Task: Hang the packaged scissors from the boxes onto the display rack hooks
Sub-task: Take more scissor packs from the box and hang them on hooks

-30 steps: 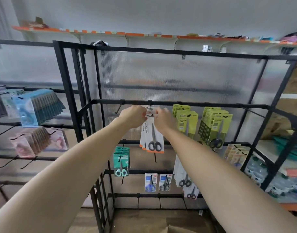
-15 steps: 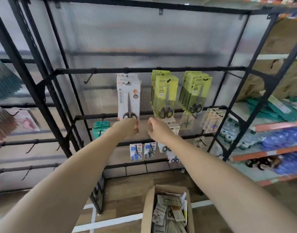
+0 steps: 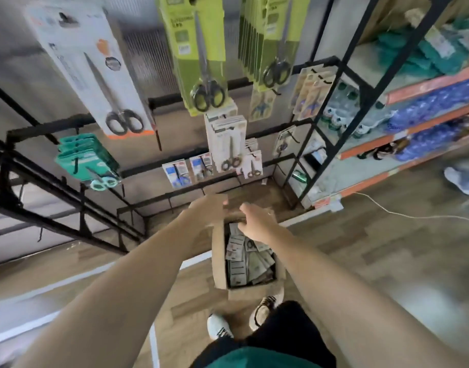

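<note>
Two bare arms reach down over an open cardboard box (image 3: 218,258) on the wood floor (image 3: 361,261), seen from the head camera. Inside the box lies a loose heap of packaged scissors (image 3: 244,264). The left hand (image 3: 208,208) hovers above the box's far edge with fingers loosely bent and nothing in it. The right hand (image 3: 254,224) hangs over the box's far end, fingers curled down toward the packs; whether it grips one cannot be told. Beyond the box stands the black rack (image 3: 68,187). On its hooks hang a white-and-orange pack (image 3: 95,75) at upper left, two rows of green packs (image 3: 199,57) to its right, teal packs (image 3: 87,160) lower left, white packs (image 3: 228,144) in the middle, and small blue-carded packs (image 3: 187,172) near the bottom. To the right are shelves (image 3: 427,102) with blurred blue goods and bottles. A white cord (image 3: 403,215) runs across the floor. Two shoes (image 3: 220,328) show beside the box's near side.
</note>
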The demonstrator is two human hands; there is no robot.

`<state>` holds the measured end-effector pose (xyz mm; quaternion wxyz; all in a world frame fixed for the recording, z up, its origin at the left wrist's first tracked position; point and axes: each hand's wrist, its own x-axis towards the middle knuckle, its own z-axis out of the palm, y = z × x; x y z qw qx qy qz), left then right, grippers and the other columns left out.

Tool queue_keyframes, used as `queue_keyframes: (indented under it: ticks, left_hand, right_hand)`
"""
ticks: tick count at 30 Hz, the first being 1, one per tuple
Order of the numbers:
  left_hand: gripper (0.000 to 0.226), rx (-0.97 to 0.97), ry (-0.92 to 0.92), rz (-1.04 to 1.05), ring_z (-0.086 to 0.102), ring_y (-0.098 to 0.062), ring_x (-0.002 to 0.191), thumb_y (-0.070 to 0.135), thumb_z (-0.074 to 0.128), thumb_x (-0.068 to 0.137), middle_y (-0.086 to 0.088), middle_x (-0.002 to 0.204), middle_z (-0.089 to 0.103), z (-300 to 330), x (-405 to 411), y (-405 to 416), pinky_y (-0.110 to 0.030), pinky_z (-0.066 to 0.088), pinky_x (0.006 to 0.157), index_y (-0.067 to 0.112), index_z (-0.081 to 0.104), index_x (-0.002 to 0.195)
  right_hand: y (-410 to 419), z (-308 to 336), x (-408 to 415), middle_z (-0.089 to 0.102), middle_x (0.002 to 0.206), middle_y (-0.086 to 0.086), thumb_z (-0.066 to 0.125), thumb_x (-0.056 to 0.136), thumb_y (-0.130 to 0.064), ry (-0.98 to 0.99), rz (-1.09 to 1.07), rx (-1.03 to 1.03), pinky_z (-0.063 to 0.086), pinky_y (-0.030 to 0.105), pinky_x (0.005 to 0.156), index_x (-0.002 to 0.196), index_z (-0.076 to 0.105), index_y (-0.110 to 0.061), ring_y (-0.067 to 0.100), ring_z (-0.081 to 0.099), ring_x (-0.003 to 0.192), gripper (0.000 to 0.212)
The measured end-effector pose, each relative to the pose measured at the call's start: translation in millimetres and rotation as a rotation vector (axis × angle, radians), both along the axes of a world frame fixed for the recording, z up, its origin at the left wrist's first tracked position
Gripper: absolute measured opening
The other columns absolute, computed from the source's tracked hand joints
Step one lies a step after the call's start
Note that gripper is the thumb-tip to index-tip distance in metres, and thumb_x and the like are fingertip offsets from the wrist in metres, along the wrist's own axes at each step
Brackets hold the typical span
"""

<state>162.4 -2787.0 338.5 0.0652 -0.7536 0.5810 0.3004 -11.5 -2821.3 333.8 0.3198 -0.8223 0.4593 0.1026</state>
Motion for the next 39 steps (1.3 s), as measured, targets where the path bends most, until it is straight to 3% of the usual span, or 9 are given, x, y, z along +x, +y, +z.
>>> queue_keyframes:
  ticks: [3, 6, 12, 16, 20, 24, 30, 33, 39]
  left_hand:
    - [0.043, 0.086, 0.054, 0.000, 0.060, -0.029, 0.113, 0.034, 0.045, 0.094, -0.004, 0.131, 0.056, -45, -22, -16, -0.042, 0.052, 0.093, 0.026, 0.047, 0.136]
    - [0.041, 0.115, 0.086, 0.001, 0.061, -0.030, 0.105, 0.031, 0.048, 0.097, -0.004, 0.122, 0.059, -73, -51, -25, -0.036, 0.053, 0.085, 0.025, 0.046, 0.137]
    - [0.038, 0.284, 0.137, 0.062, 0.055, -0.025, 0.096, 0.019, 0.046, 0.100, -0.012, 0.116, 0.058, -168, -94, -34, -0.030, 0.042, 0.078, 0.011, 0.048, 0.137]
    - [0.038, 0.352, 0.100, 0.033, 0.055, -0.031, 0.118, 0.021, 0.050, 0.100, -0.015, 0.131, 0.057, -224, -120, -42, -0.031, 0.043, 0.094, 0.008, 0.050, 0.136]
    - [0.030, 0.437, 0.132, -0.027, 0.061, -0.037, 0.101, 0.018, 0.044, 0.101, -0.023, 0.112, 0.063, -278, -139, -54, -0.040, 0.051, 0.082, 0.003, 0.049, 0.126]
    - [0.013, 0.455, 0.091, -0.088, 0.061, -0.035, 0.086, 0.026, 0.044, 0.100, -0.013, 0.091, 0.060, -331, -137, -60, -0.041, 0.052, 0.071, 0.014, 0.047, 0.103]
    - [0.030, 0.501, -0.047, -0.352, 0.053, -0.031, 0.118, 0.022, 0.042, 0.100, -0.009, 0.125, 0.056, -415, -118, -72, -0.038, 0.043, 0.080, 0.014, 0.050, 0.128]
    - [0.027, 0.534, -0.071, -0.534, 0.054, -0.032, 0.117, 0.018, 0.041, 0.100, -0.009, 0.125, 0.055, -472, -99, -76, -0.038, 0.042, 0.079, 0.014, 0.048, 0.125]
    - [0.030, 0.529, -0.115, -0.646, 0.051, -0.034, 0.118, 0.021, 0.045, 0.098, -0.013, 0.131, 0.051, -572, -56, -91, -0.044, 0.047, 0.090, 0.010, 0.046, 0.126]
  right_hand:
    - [-11, -41, -18, 0.061, 0.119, 0.012, 0.055, 0.097, -0.032, 0.031, -0.074, 0.076, 0.051, 0.043, 0.089, 0.136, 0.046, -0.013, 0.032, 0.060, 0.109, 0.045]
    - [-22, -87, -38, 0.061, 0.119, 0.010, 0.055, 0.096, -0.028, 0.023, -0.163, 0.174, 0.051, 0.037, 0.075, 0.134, 0.047, -0.012, 0.028, 0.063, 0.101, 0.042]
    - [-29, -187, -81, 0.047, 0.146, 0.005, 0.059, 0.096, -0.029, 0.041, -0.360, 0.355, 0.053, 0.040, 0.094, 0.148, 0.036, -0.015, 0.025, 0.056, 0.123, 0.058]
    - [-27, -247, -103, 0.045, 0.147, 0.010, 0.058, 0.096, -0.028, 0.092, -0.359, 0.433, 0.047, 0.036, 0.094, 0.150, 0.034, -0.014, 0.030, 0.052, 0.127, 0.060]
    - [-22, -299, -115, 0.040, 0.150, 0.011, 0.056, 0.097, -0.025, 0.103, -0.407, 0.527, 0.047, 0.040, 0.102, 0.153, 0.030, -0.012, 0.031, 0.050, 0.129, 0.063]
    - [-20, -350, -113, 0.045, 0.146, 0.011, 0.058, 0.095, -0.022, 0.069, -0.510, 0.575, 0.048, 0.041, 0.102, 0.152, 0.031, -0.013, 0.030, 0.051, 0.127, 0.064]
    - [-11, -431, -87, 0.048, 0.142, 0.012, 0.061, 0.095, -0.023, 0.025, -0.729, 0.652, 0.046, 0.045, 0.105, 0.144, 0.039, -0.009, 0.031, 0.051, 0.128, 0.056]
    - [-3, -477, -67, 0.050, 0.140, 0.013, 0.061, 0.093, -0.022, 0.022, -0.831, 0.664, 0.045, 0.045, 0.104, 0.140, 0.042, -0.009, 0.032, 0.052, 0.126, 0.052]
    - [19, -569, -24, 0.044, 0.143, 0.011, 0.056, 0.090, -0.015, 0.041, -1.005, 0.741, 0.044, 0.041, 0.099, 0.138, 0.043, -0.012, 0.032, 0.049, 0.126, 0.050]
